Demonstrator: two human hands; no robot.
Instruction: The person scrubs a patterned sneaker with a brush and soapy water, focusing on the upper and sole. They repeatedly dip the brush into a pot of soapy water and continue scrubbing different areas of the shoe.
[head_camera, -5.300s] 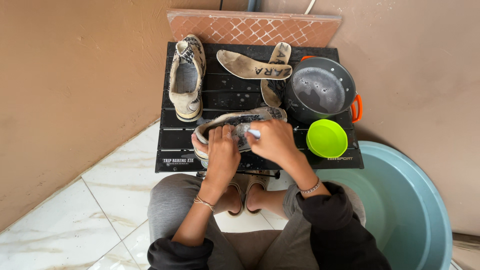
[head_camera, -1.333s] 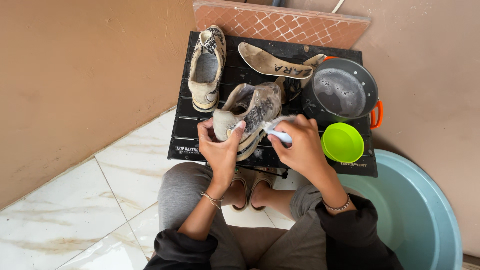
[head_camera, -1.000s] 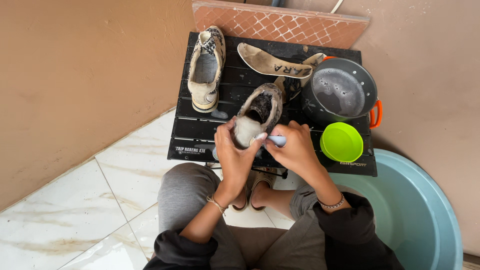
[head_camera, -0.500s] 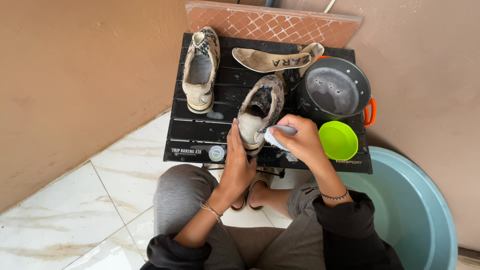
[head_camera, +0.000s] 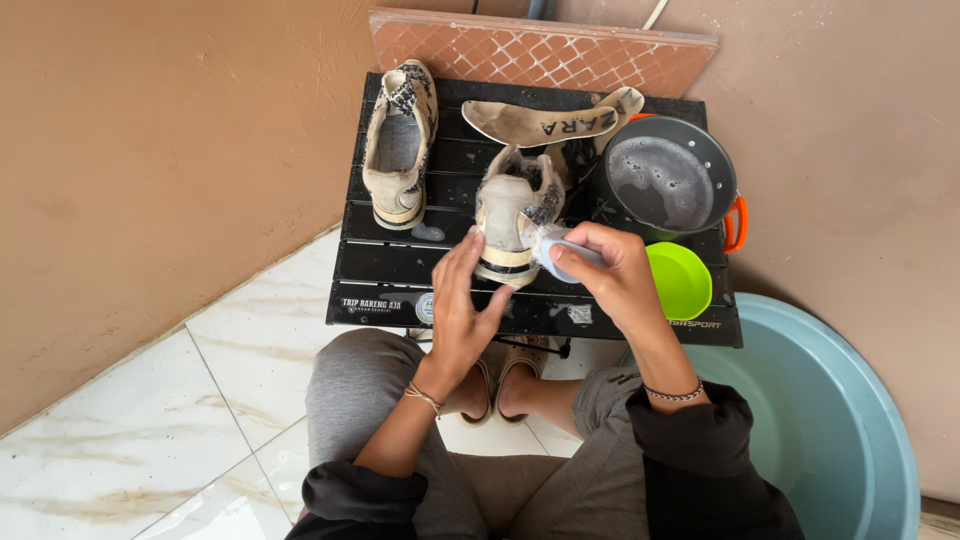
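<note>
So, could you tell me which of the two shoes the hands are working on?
The shoe nearer the pan, steadied by the left hand; the other shoe lies untouched.

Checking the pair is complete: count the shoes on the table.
2. One shoe lies at the black table's back left; the other shoe stands mid-table, steadied by the left hand. None seems hidden.

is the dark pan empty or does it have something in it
Not empty. The dark pan on the black table holds soapy water: white foam and bubbles spread across its inside. How deep the water is cannot be told.
</note>
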